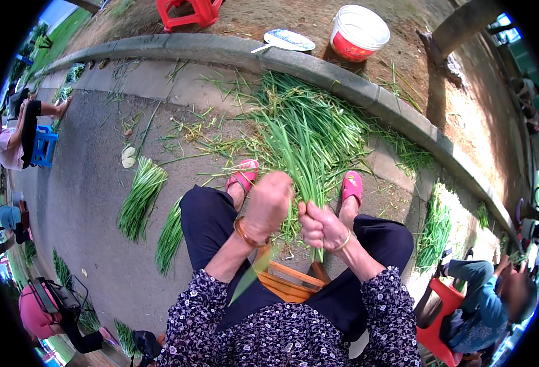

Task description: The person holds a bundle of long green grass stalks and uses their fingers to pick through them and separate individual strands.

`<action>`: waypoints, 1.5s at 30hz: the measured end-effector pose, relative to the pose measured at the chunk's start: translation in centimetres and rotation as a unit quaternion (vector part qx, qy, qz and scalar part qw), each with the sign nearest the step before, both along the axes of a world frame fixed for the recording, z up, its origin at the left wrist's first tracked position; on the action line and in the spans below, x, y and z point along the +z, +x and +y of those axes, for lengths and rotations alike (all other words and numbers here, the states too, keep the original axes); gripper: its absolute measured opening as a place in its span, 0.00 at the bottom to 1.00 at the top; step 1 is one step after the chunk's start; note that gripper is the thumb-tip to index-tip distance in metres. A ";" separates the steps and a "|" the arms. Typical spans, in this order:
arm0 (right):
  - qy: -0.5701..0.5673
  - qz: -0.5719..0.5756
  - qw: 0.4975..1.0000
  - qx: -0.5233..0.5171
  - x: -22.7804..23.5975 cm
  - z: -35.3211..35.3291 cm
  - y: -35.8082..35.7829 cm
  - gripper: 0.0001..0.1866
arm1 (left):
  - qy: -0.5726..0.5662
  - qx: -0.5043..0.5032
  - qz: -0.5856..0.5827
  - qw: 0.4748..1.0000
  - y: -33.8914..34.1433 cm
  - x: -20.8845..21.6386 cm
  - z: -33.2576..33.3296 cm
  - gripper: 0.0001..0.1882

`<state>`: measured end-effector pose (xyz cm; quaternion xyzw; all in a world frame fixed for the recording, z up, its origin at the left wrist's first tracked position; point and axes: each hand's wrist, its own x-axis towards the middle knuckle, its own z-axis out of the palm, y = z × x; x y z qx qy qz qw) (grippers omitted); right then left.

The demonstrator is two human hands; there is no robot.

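Note:
My right hand is closed round the lower part of a bunch of garlic chives, whose long green leaves point away from me. Close to its left side is my left hand, fingers curled in and somewhat blurred; what they pinch is hidden. A blurred green leaf shows below my left wrist, and I cannot tell whether it is held or falling. Beyond both hands, a large heap of loose chives lies on the pavement against the kerb.
Sorted chive bundles lie left and right. Past the kerb are a white-and-red bucket, a hand fan and a red stool. Other people sit at both sides, one on a red chair. Below me is a wooden seat.

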<state>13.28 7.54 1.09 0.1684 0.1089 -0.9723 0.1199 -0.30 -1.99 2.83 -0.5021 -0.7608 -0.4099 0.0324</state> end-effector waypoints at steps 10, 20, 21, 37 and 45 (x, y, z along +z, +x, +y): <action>0.140 -0.029 0.990 -0.005 1.4 0.7 0.3 0.15 | -0.450 0.110 0.029 0.886 -1.7 -0.1 -1.7 0.08; 0.154 0.002 0.988 0.025 1.7 1.3 0.5 0.15 | -0.187 -0.242 -0.632 0.712 -2.4 1.3 -0.8 0.28; 0.157 0.000 0.987 0.038 1.8 1.2 0.5 0.15 | -0.164 -0.250 -0.644 0.704 -2.3 1.4 -0.6 0.27; 0.183 -0.017 0.967 0.178 0.5 -0.7 -0.5 0.16 | 0.176 -0.083 -0.877 0.439 -0.5 -1.0 1.2 0.15; 0.185 -0.099 0.978 0.006 -1.2 1.8 -0.7 0.32 | 0.343 -0.030 -0.790 0.507 -3.9 0.4 0.2 0.18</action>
